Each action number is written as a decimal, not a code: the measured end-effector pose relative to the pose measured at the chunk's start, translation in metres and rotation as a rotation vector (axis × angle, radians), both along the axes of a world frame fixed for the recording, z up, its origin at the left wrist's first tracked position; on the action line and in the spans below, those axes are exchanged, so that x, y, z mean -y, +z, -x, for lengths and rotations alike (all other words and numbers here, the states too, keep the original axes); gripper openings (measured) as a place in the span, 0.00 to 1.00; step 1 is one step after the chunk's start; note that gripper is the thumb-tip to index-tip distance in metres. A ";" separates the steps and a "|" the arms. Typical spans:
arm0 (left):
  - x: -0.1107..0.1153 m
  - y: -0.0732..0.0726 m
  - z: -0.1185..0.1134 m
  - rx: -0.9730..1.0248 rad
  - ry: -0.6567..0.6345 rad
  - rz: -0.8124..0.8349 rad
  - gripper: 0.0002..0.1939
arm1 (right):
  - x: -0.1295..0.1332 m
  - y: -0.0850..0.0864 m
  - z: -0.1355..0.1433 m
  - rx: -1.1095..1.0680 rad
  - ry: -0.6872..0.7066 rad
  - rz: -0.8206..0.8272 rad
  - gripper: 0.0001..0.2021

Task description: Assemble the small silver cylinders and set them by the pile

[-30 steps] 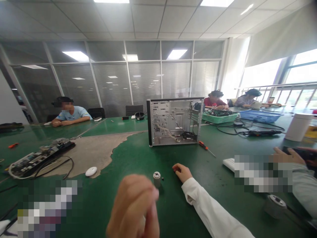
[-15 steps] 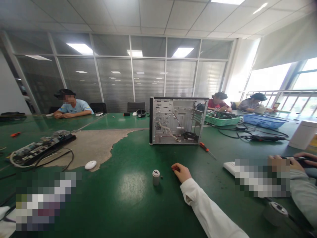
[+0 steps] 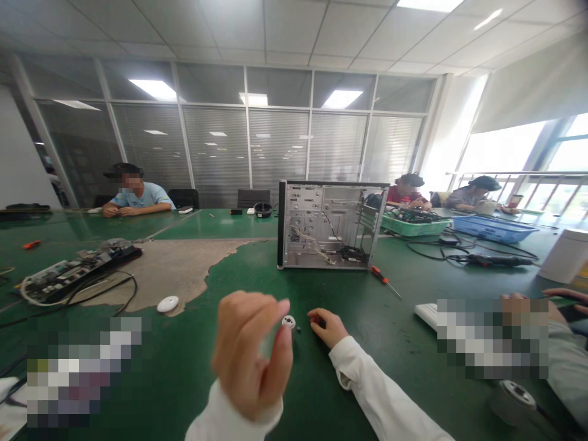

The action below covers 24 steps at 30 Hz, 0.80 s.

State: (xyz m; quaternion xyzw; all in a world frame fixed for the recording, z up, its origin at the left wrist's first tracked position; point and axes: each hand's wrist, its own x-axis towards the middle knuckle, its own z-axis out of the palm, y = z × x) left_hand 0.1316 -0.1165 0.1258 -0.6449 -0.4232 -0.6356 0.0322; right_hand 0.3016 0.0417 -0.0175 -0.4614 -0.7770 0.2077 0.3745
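Observation:
My left hand is raised in front, slightly blurred, its thumb and forefinger apart with nothing seen between them. Beyond its fingertips stands a small whitish cylinder with dark holes in its top, its body mostly hidden by the hand. Whether the fingers touch it I cannot tell. A tiny dark piece lies just right of the cylinder. My right hand rests on the green table close to that piece, fingers loosely curved, thumb and forefinger apart, holding nothing visible.
Behind stands an open computer case, with an orange-handled screwdriver beside it. Green and blue baskets stand back right. A circuit assembly and white disc lie left. A neighbour's hands are at right.
My left hand has come into view from below and reached up towards the cylinder. My right hand has shifted a little left, nearer the tiny dark piece, its thumb and forefinger spreading.

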 end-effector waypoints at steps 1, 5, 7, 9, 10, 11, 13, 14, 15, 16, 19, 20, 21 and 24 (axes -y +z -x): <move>-0.019 -0.006 -0.001 -0.035 0.005 0.033 0.17 | 0.003 0.002 0.004 0.023 0.021 -0.018 0.11; -0.085 -0.058 0.006 -0.114 -0.063 0.284 0.23 | 0.011 0.007 0.016 0.139 0.067 -0.045 0.11; -0.103 -0.088 0.013 -0.099 -0.149 0.449 0.28 | 0.011 0.008 0.019 0.180 0.073 -0.043 0.10; -0.110 -0.111 0.019 -0.157 -0.222 0.582 0.34 | 0.011 0.009 0.021 0.206 0.073 -0.037 0.08; -0.112 -0.119 0.022 -0.202 -0.232 0.628 0.36 | 0.011 0.009 0.021 0.215 0.074 -0.034 0.08; -0.113 -0.123 0.023 -0.216 -0.216 0.647 0.35 | 0.011 0.009 0.021 0.221 0.077 -0.032 0.08; -0.113 -0.125 0.022 -0.236 -0.186 0.664 0.31 | 0.010 0.010 0.021 0.229 0.086 -0.032 0.07; -0.113 -0.124 0.021 -0.234 -0.171 0.670 0.28 | 0.010 0.010 0.020 0.229 0.087 -0.033 0.06; -0.114 -0.123 0.020 -0.228 -0.163 0.680 0.26 | 0.010 0.010 0.020 0.227 0.087 -0.035 0.06; -0.114 -0.121 0.019 -0.217 -0.159 0.691 0.24 | 0.010 0.010 0.020 0.224 0.086 -0.036 0.06; -0.114 -0.117 0.018 -0.178 -0.174 0.706 0.21 | 0.010 0.009 0.019 0.217 0.088 -0.035 0.05; -0.114 -0.117 0.018 -0.171 -0.188 0.703 0.21 | 0.010 0.009 0.019 0.214 0.092 -0.036 0.05; -0.114 -0.117 0.019 -0.166 -0.203 0.697 0.21 | 0.010 0.010 0.019 0.211 0.097 -0.036 0.05; -0.114 -0.117 0.022 -0.154 -0.249 0.683 0.19 | 0.011 0.010 0.018 0.201 0.111 -0.032 0.06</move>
